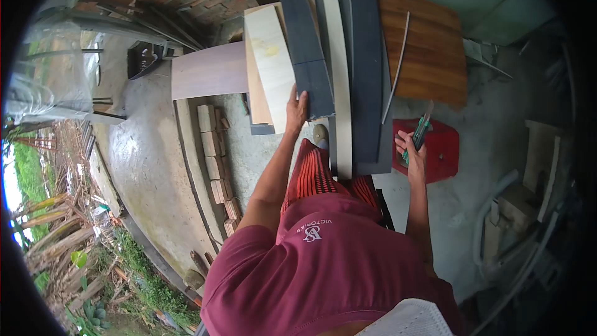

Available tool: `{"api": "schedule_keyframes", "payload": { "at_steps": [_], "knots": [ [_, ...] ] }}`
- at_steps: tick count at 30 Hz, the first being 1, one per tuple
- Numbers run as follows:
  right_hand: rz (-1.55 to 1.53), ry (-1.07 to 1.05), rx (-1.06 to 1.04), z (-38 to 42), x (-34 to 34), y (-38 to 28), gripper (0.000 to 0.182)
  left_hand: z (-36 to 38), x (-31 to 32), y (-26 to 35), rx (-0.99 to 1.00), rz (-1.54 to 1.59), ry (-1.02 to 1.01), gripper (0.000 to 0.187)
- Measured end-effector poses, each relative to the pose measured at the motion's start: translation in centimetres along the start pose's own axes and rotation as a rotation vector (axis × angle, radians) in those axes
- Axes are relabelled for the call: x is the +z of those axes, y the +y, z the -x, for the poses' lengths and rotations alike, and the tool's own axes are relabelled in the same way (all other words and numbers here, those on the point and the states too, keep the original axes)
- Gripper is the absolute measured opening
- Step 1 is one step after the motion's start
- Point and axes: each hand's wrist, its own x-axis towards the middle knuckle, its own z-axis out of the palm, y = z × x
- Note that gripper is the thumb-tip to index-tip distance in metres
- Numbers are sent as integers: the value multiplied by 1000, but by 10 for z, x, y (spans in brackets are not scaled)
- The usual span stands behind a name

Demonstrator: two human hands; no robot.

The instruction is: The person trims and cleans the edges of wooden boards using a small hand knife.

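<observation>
My left hand [297, 111] is at the lower left edge of a short dark grey board [306, 50], its thumb on top and some fingers hidden. A thin line crosses that board. Beside it lies a pale wood board [272, 46]. My right hand [415, 157] is closed around a green utility knife [420, 132], its blade pointing up and away from me. The knife is above a red plastic stool [443, 149]. Between my hands lie a long whitish strip [337, 68] and a long dark grey board [365, 56].
A brown wood-grain panel [429, 50] lies at the right with a thin strip [396, 65] across its edge. A greyish-pink board [208, 70] sticks out left. Bricks [216, 168] line the floor at left. A black dustpan [144, 60] lies farther off.
</observation>
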Motion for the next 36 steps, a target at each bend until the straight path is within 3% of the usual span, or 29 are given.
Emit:
{"api": "schedule_keyframes", "payload": {
  "at_steps": [3, 6, 10, 15, 18, 19, 21, 23, 25, 26, 27, 28, 33, 36],
  "knots": [
    [26, 134, 54, 10, -25, 29, 23, 1, -4, -8, -50, -127, 16, 50],
    [86, 150, 122, 9, -37, 74, 26, -3, -16, -34, -29, -485, 75, 49],
    [73, 169, 222, 4, -33, 115, 27, -3, -20, -55, -62, -701, 92, 49],
    [104, 72, 244, -1, -37, 153, 30, -6, -25, -68, -76, -866, 149, 48],
    [169, 30, 258, -2, -40, 155, 29, 8, -9, -40, -119, -1096, 251, 51],
    [176, 13, 260, -4, -43, 156, 28, 16, 2, -37, -118, -1088, 260, 51],
    [187, -10, 233, -2, -54, 159, 27, 37, 33, -34, 135, -1012, 283, 48],
    [176, -31, 267, 1, -72, 164, 27, 75, 72, -54, 308, -832, 143, 48],
    [207, -70, 259, 8, -100, 172, 29, 128, 123, -77, 63, -756, 10, 48],
    [243, -71, 248, 14, -115, 174, 28, 152, 145, -99, 156, -759, -28, 48],
    [285, -69, 235, 21, -131, 173, 28, 168, 167, -89, 76, -746, -101, 48],
    [290, -55, 236, 30, -148, 172, 28, 171, 186, -94, 130, -799, -108, 47],
    [249, 94, 135, 80, -232, 164, 27, 126, 252, -104, 283, -948, -129, 44],
    [343, 126, 130, 109, -287, 164, 28, 99, 287, -94, 51, -999, -44, 47]
  ]
}}
